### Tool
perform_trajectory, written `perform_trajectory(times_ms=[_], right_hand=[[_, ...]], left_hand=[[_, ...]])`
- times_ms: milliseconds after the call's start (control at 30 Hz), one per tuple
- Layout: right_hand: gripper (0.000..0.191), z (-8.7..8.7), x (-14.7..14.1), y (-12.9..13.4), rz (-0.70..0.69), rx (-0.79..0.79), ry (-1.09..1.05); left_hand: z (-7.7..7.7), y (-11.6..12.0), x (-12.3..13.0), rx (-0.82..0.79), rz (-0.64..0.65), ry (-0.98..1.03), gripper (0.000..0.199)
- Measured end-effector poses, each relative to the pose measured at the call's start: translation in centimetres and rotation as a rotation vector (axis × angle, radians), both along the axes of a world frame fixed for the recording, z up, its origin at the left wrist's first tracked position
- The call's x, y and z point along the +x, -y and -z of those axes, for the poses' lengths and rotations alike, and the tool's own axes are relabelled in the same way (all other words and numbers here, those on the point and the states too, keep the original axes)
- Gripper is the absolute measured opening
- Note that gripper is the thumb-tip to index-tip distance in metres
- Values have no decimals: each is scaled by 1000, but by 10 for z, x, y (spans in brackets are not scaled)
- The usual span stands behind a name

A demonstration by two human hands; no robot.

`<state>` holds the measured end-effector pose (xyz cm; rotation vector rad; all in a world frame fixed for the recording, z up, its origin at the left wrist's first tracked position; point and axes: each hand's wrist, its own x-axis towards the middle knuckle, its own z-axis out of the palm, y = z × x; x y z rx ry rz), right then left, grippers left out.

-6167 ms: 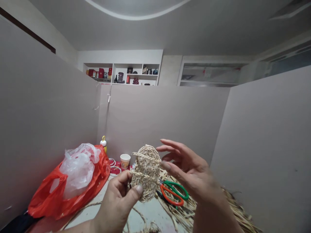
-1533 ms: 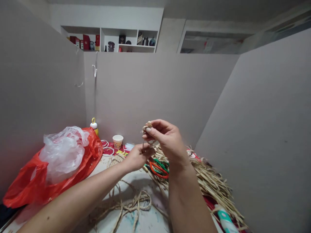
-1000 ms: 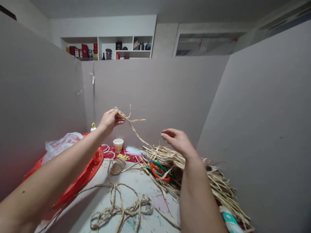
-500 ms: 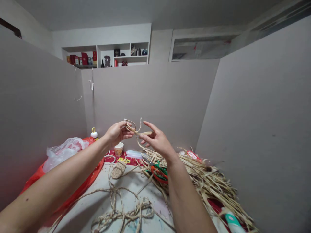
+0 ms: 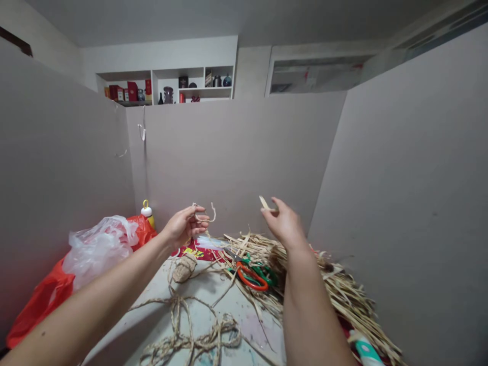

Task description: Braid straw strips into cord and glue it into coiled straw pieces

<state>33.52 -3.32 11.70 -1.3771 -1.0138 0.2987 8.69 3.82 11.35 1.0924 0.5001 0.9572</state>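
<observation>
My left hand (image 5: 185, 224) is closed in a pinch on the end of a thin twisted straw cord (image 5: 212, 212), whose tip curls up past the fingers. Off to the right, my right hand (image 5: 282, 222) pinches a short pale straw strip (image 5: 264, 202) that sticks out beyond the thumb. Below the hands, loose coils of braided straw rope (image 5: 190, 338) lie on the white table (image 5: 152, 305). An oval woven straw piece (image 5: 185, 268) sits near the rope. Scissors with orange handles (image 5: 253, 278) rest against a heap of dry straw (image 5: 346, 290), with green handles beside them.
Red and clear plastic bags (image 5: 102, 244) fill the left side, with a yellow and white bottle (image 5: 147, 213) behind. A white and teal tube (image 5: 368, 351) lies front right. Grey partitions (image 5: 400, 178) stand around the table. White shelves (image 5: 190, 86) are above the back one.
My right hand has moved right, away from my left hand, taking the straw strip with it. My left hand has dropped slightly and still holds the cord.
</observation>
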Motion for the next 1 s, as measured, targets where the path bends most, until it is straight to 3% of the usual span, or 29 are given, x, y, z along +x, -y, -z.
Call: perform_trajectory(times_ms=[100, 200, 300, 500, 700, 1000], right_hand=[[34, -1, -18, 1, -175, -34, 20], [36, -3, -52, 2, -423, -66, 45], [42, -4, -77, 1, -552, -53, 52], [39, -7, -86, 8, -600, -19, 97], [32, -10, -89, 23, -622, -88, 265], [31, -19, -103, 43, -657, -107, 487]], left_hand=[[11, 8, 1, -19, -5, 110, 20], [21, 18, 5, -29, 12, 195, 20], [27, 26, 8, -35, 42, 246, 20], [33, 37, 0, -2, 64, 331, 16], [31, 41, -12, 11, 83, 359, 15], [29, 42, -20, 54, 84, 351, 26]])
